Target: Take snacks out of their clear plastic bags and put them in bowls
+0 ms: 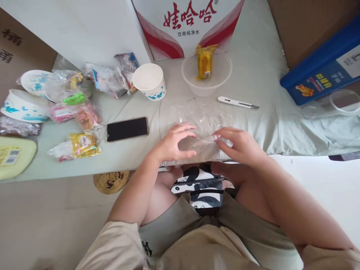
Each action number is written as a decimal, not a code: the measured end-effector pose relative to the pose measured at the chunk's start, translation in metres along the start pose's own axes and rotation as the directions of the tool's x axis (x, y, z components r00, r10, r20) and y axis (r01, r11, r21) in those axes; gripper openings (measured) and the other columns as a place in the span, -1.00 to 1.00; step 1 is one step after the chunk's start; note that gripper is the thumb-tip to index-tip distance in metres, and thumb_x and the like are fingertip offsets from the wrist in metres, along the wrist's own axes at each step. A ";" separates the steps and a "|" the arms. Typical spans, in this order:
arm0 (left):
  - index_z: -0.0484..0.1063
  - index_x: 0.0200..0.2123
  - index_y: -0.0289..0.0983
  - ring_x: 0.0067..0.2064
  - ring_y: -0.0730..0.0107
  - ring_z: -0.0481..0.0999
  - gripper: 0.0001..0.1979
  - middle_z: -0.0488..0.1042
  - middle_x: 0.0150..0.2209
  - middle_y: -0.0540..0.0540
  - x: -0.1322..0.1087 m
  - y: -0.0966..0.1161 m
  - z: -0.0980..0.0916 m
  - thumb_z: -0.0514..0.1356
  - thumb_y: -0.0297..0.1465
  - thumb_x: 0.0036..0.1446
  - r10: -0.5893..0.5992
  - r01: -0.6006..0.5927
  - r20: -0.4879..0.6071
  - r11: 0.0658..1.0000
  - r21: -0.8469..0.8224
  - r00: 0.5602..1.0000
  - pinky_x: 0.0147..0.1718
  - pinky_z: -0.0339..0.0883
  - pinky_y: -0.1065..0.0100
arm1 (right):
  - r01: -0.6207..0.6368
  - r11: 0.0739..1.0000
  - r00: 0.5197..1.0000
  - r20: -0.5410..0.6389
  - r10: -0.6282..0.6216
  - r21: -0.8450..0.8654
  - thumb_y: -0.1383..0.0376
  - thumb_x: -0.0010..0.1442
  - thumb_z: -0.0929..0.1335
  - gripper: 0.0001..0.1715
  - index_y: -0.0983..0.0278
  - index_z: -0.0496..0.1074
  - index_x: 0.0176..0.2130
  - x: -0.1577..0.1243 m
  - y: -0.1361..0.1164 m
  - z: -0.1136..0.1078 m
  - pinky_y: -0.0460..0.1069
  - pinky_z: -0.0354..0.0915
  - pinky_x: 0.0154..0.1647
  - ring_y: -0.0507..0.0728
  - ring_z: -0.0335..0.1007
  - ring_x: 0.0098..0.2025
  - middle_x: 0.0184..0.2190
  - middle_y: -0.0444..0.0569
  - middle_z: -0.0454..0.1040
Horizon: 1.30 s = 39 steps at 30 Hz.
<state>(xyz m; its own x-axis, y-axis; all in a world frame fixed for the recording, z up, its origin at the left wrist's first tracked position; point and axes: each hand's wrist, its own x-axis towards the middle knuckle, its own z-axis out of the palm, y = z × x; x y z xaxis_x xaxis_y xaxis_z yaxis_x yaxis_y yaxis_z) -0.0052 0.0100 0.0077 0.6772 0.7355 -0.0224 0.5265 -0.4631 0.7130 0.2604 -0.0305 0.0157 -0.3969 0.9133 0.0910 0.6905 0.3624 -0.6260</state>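
A clear plastic bag lies crumpled on the cloth-covered table in front of me. My right hand pinches a fold of it between thumb and fingers. On the bag's left side, my left hand is open, its fingers and thumb apart. Beyond the bag stands a translucent bowl, with a yellow wrapped packet in it. A white utility knife, blade tip out, lies to the right of the bowl. To the left of my hands is a black phone.
A paper cup stands left of the bowl. Further left are more paper bowls and several wrapped packets. A white and red carton stands behind. On the right are a blue box and a clear plastic container.
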 end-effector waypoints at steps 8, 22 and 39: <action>0.53 -0.30 -0.24 0.00 0.22 0.60 -0.82 0.61 -0.01 -0.17 0.005 -0.009 0.009 0.13 -0.53 0.12 -0.104 0.110 -0.266 0.994 0.009 0.958 0.03 0.49 0.16 | -0.190 0.971 0.965 -0.156 0.212 0.143 0.29 0.10 0.33 -0.56 0.19 0.48 0.00 0.002 0.025 -0.005 0.12 0.46 -0.16 0.24 0.56 -0.07 -0.08 0.03 0.61; 0.35 -0.42 -0.19 -0.63 0.54 0.28 -0.81 0.35 -0.58 0.09 0.016 -0.039 0.003 0.18 -0.26 0.20 -0.553 0.201 -0.465 0.765 -0.612 0.691 -0.62 0.15 0.43 | -0.197 0.877 0.904 -0.266 0.335 0.438 0.20 0.23 0.31 -0.57 0.09 0.25 0.10 0.008 0.027 -0.003 0.13 0.51 -0.23 0.16 0.54 -0.26 -0.21 -0.04 0.52; 0.40 -0.30 -0.22 -0.48 0.43 0.44 -0.81 0.45 -0.54 0.04 0.015 -0.048 0.007 0.12 -0.25 0.32 -0.404 0.387 -0.640 0.905 -0.176 0.654 -0.36 0.26 0.37 | -0.450 0.782 0.768 -0.259 0.585 0.432 0.23 0.25 0.26 -0.66 0.15 0.32 0.03 0.015 0.034 -0.004 -0.01 0.25 -0.52 0.04 0.30 -0.60 -0.39 -0.11 0.52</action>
<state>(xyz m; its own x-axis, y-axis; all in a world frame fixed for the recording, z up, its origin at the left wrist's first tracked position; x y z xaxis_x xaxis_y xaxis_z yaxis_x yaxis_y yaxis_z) -0.0171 0.0396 -0.0314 -0.0989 0.9844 0.1455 0.6485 -0.0472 0.7598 0.2805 -0.0042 -0.0011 0.2560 0.9619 -0.0958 0.4574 -0.2079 -0.8646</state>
